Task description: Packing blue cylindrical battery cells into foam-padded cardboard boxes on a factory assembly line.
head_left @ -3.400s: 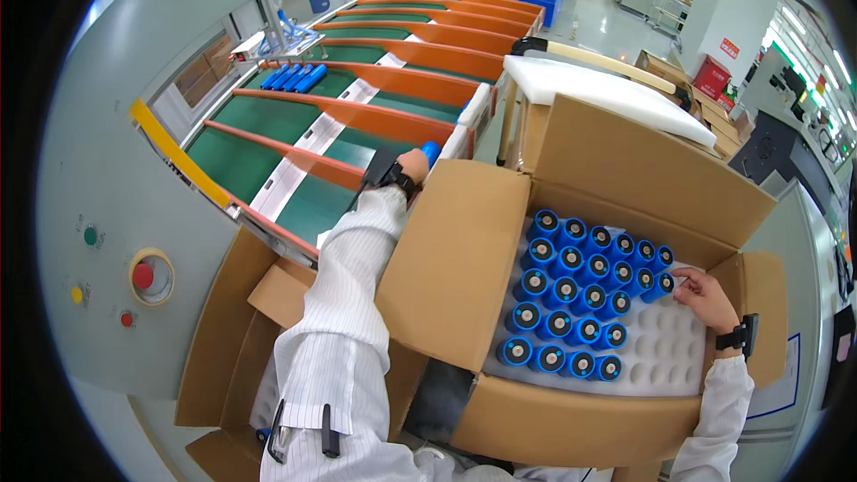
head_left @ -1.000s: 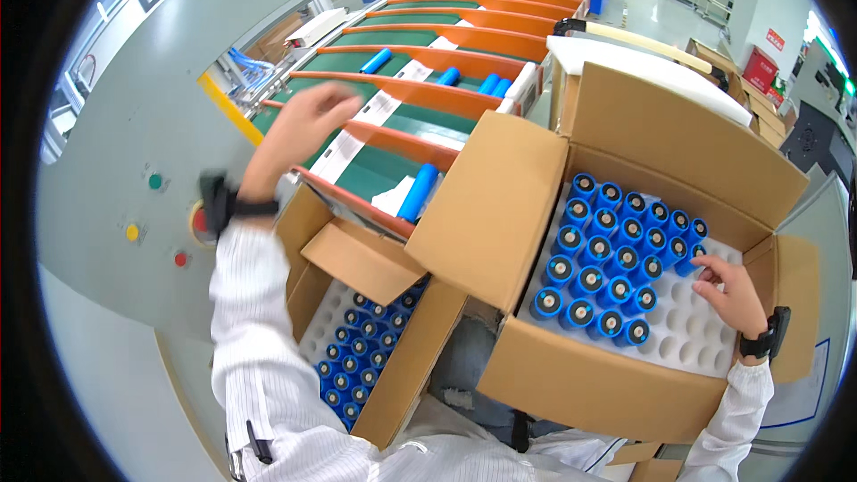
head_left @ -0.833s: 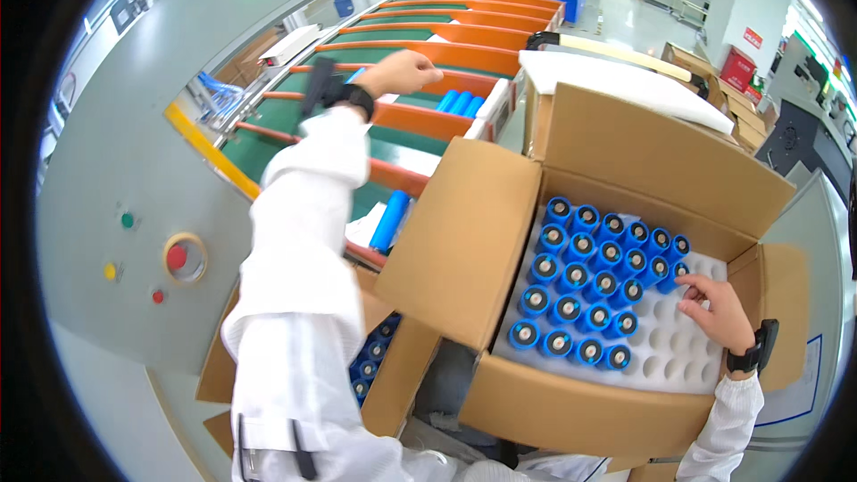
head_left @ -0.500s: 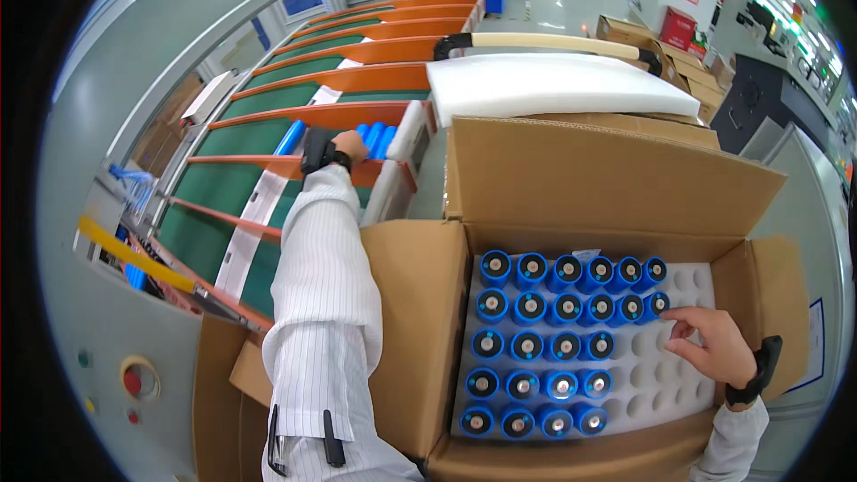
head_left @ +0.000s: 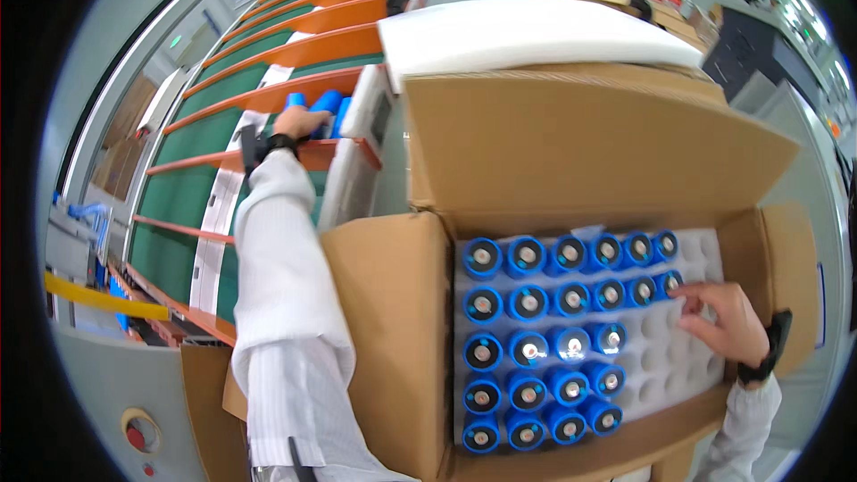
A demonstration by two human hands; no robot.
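Note:
Up on the green conveyor (head_left: pixel 192 132), at the near right end of one lane, my left hand (head_left: pixel 299 122) is closed round a blue cylindrical battery cell (head_left: pixel 296 101). The fingers partly cover that cell. Close by on the right lie more blue cells (head_left: pixel 342 116). My right hand (head_left: pixel 725 319) is over the cardboard box, thumb and fingers apart. Its fingertips reach the rim of the end cell (head_left: pixel 668 284) in the second row. Several upright blue cells with black tops fill the left part of a white foam tray (head_left: pixel 661 353); holes show at its right.
The cardboard box (head_left: pixel 589 152) has raised flaps, with a left flap (head_left: pixel 388 321) beside my left forearm. Orange dividers (head_left: pixel 303 49) split the conveyor into lanes. A white foam sheet (head_left: pixel 536 31) lies behind the box. A red button (head_left: pixel 136 438) sits on the grey panel.
The whole view has shifted, so the conveyor sits further up and left. The cell that lay left of my left hand no longer shows there. My right hand stays by the same end cell.

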